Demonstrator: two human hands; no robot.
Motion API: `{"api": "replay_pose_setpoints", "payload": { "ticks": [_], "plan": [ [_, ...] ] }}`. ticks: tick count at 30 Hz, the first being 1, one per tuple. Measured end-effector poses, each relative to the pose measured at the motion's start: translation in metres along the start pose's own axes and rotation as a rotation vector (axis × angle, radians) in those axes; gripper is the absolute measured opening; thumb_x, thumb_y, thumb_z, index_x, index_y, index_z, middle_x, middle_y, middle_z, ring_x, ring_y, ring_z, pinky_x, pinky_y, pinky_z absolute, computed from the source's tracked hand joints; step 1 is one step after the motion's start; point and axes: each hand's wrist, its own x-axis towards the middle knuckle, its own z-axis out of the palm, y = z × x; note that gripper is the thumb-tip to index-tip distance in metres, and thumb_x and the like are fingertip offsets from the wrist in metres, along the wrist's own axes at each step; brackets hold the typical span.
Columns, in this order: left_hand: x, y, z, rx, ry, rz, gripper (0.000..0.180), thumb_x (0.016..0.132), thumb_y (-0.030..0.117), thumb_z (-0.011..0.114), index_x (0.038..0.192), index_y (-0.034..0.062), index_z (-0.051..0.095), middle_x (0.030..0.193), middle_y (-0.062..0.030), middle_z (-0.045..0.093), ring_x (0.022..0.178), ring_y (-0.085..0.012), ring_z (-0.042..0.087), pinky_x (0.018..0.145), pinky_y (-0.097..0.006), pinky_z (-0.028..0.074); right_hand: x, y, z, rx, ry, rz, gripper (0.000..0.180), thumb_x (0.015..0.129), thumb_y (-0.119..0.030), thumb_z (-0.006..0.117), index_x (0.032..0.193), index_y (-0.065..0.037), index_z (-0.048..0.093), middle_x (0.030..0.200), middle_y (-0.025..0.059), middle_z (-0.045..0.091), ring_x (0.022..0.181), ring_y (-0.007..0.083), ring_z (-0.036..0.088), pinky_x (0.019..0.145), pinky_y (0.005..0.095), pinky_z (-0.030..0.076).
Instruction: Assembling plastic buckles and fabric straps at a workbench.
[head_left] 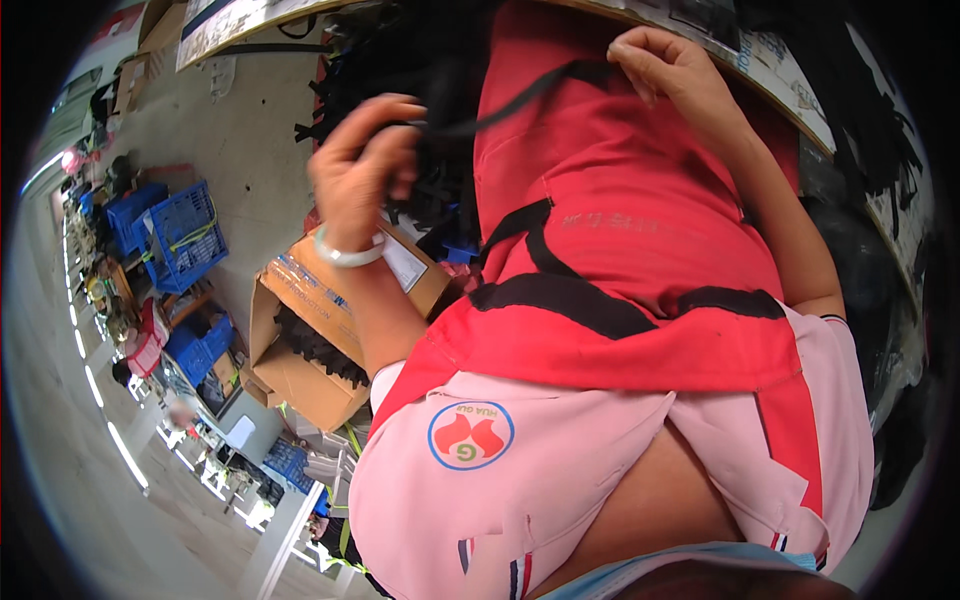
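Note:
A narrow black strap (pixel 510 107) hangs in a slack curve between my two hands, in front of the red apron (pixel 620 180). My right hand (pixel 668 68) pinches one end of it between thumb and fingertips, at the upper right. At the left, my left hand (pixel 362 165) has its fingers curled, and the strap runs in between finger and thumb. Those fingers are slightly smeared by motion. A pale bangle (pixel 348 252) circles the left wrist. Behind the strap lies a dark heap of black straps (pixel 385 65), its single pieces hard to tell apart.
Below my left forearm stands an open cardboard box (pixel 315 300) with black pieces inside. Blue plastic crates (pixel 185 235) stand farther left on the grey floor (pixel 265 150). A table edge (pixel 250 25) crosses the top. Black material (pixel 865 110) hangs at the right.

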Motion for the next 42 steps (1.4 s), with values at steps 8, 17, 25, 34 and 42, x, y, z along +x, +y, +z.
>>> {"api": "replay_pose_setpoints", "payload": {
  "ticks": [8, 17, 25, 34, 42],
  "plan": [
    [0.015, -0.048, 0.024, -0.174, 0.247, 0.079, 0.03, 0.097, 0.028, 0.055, 0.108, 0.0019, 0.065, 0.084, -0.0077, 0.068, 0.049, -0.0046, 0.053, 0.038, -0.017, 0.037, -0.006, -0.007, 0.044, -0.186, -0.245, 0.001, 0.019, 0.09, -0.019, 0.061, 0.098, -0.002, 0.064, 0.073, -0.0028, 0.056, 0.059, 0.0038, 0.048, 0.052, 0.0207, 0.041],
    [0.048, -0.045, 0.153, -0.431, -0.255, -0.038, 0.053, 0.098, 0.046, 0.045, 0.101, -0.0021, 0.066, 0.068, -0.0054, 0.062, 0.05, -0.0076, 0.052, 0.043, -0.02, 0.038, -0.012, -0.013, 0.026, -0.18, -0.164, 0.044, 0.019, 0.093, -0.016, 0.058, 0.099, 0.001, 0.064, 0.071, 0.0016, 0.062, 0.057, 0.0057, 0.053, 0.052, 0.0207, 0.044],
    [0.061, -0.048, 0.141, -0.4, -0.582, -0.328, 0.049, 0.1, 0.042, 0.042, 0.1, -0.0027, 0.063, 0.074, -0.0101, 0.064, 0.045, -0.0127, 0.051, 0.04, -0.023, 0.037, -0.017, 0.013, -0.016, -0.117, 0.026, -0.22, 0.02, 0.093, -0.013, 0.058, 0.106, -0.001, 0.066, 0.085, 0.0026, 0.066, 0.073, 0.0099, 0.061, 0.065, 0.0236, 0.05],
    [0.067, -0.054, 0.166, -0.672, -0.893, -0.502, 0.026, 0.094, 0.028, 0.059, 0.089, 0.0033, 0.055, 0.073, -0.0055, 0.056, 0.053, -0.0105, 0.048, 0.043, -0.022, 0.037, -0.03, -0.006, -0.073, -1.003, 0.17, -0.701, 0.019, 0.083, -0.002, 0.059, 0.099, -0.008, 0.067, 0.091, 0.007, 0.063, 0.086, 0.0266, 0.062, 0.075, 0.035, 0.051],
    [0.069, -0.041, 0.194, -0.544, -0.662, -0.45, 0.022, 0.096, 0.022, 0.056, 0.101, 0.0011, 0.062, 0.073, -0.0033, 0.058, 0.057, -0.0107, 0.052, 0.047, -0.022, 0.041, -0.002, -0.051, -0.166, -1.39, 0.47, -0.744, 0.009, 0.078, -0.011, 0.071, 0.086, -0.009, 0.07, 0.093, 0.0065, 0.063, 0.092, 0.0261, 0.057, 0.082, 0.0358, 0.045]
  ]
}}
